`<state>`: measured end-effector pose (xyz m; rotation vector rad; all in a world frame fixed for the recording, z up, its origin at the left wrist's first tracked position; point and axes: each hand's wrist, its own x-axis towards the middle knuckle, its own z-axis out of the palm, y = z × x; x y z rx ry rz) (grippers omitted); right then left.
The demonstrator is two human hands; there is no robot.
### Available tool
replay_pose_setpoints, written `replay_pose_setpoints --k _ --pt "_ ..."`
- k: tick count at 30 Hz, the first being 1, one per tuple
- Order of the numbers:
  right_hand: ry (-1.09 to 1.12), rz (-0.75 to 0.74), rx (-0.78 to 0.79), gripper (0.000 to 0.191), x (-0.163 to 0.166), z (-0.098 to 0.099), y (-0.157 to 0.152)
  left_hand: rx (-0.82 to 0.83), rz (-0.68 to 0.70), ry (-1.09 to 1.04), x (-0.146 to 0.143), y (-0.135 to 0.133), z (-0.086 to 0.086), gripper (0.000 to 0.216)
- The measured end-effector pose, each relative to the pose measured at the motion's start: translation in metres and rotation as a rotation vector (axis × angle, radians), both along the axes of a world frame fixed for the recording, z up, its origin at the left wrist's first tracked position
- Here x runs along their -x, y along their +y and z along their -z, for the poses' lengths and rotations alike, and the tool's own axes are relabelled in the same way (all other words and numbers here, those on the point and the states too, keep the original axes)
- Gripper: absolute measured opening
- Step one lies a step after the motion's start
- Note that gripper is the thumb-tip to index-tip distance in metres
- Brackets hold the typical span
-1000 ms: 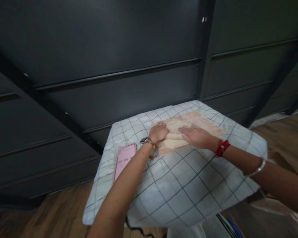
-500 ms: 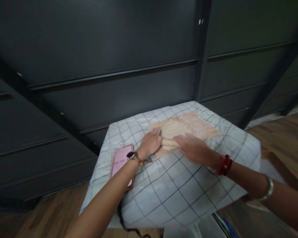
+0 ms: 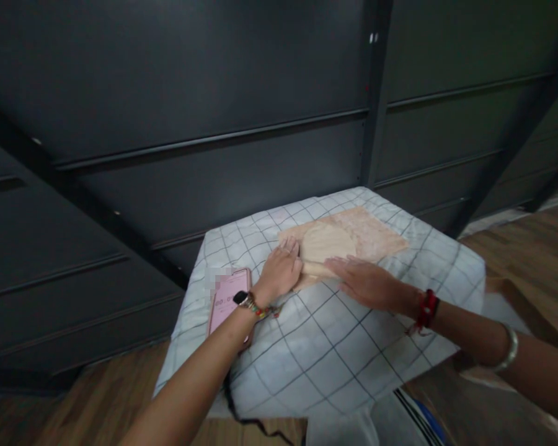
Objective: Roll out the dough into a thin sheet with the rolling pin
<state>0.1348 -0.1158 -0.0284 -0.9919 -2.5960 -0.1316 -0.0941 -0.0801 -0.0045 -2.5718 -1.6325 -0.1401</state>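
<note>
A pale rolling pin (image 3: 317,269) lies across the near edge of a flat round of dough (image 3: 328,243). The dough rests on a peach-coloured floured sheet (image 3: 376,235) on the table. My left hand (image 3: 281,267) lies over the pin's left end, fingers stretched forward. Over its right end lies my right hand (image 3: 365,282), its fingers also stretched out and pointing left. Both palms press on the pin, and its two ends are hidden under them.
A white checked cloth (image 3: 302,353) covers the table. Left of my left wrist lies a pink-screened phone (image 3: 225,303) showing a timer. A black strap (image 3: 235,409) hangs at the front edge. Dark panels (image 3: 242,173) stand behind the table, and a cardboard box (image 3: 516,297) is at right.
My hands and the rolling pin have shifted slightly toward me, to the near edge of the dough. More of the dough round shows beyond the pin.
</note>
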Motion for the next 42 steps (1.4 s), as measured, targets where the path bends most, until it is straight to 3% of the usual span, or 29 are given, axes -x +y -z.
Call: replay_pose_setpoints --k 4,7,12,19,23,28,33,38,42 --pt "-0.031 0.038 0.031 0.040 -0.004 -0.010 0.022 0.009 -0.069 -0.030 -0.014 0.016 -0.005 0.048" --pt "-0.058 0.060 -0.001 0.037 -0.003 -0.012 0.021 0.014 -0.055 -0.034 -0.015 0.016 -0.005 0.048" --pt "-0.064 0.043 -0.174 0.039 0.006 0.000 -0.011 0.014 0.020 -0.059 0.005 -0.012 0.005 0.053" --pt "-0.058 0.015 -0.373 0.041 0.018 0.020 -0.040 -0.082 -0.029 -0.110 0.017 -0.048 0.023 0.054" --pt "-0.020 -0.028 -0.329 0.042 0.015 0.020 -0.043 -0.119 0.021 -0.097 0.028 -0.059 0.027 0.055" --pt "0.078 -0.014 -0.193 0.047 -0.005 -0.012 -0.008 -0.144 -0.026 -0.105 0.027 -0.034 0.001 0.056" --pt "0.071 -0.003 -0.026 0.049 -0.027 -0.042 0.033 -0.071 -0.099 -0.088 0.001 0.008 -0.023 0.055" --pt "0.066 -0.146 0.150 0.042 -0.046 -0.031 0.064 0.011 -0.031 -0.042 -0.029 0.035 -0.010 0.054" --pt "0.137 -0.067 0.172 0.041 -0.055 -0.015 0.090 0.006 0.008 -0.012 -0.041 0.049 -0.002 0.052"
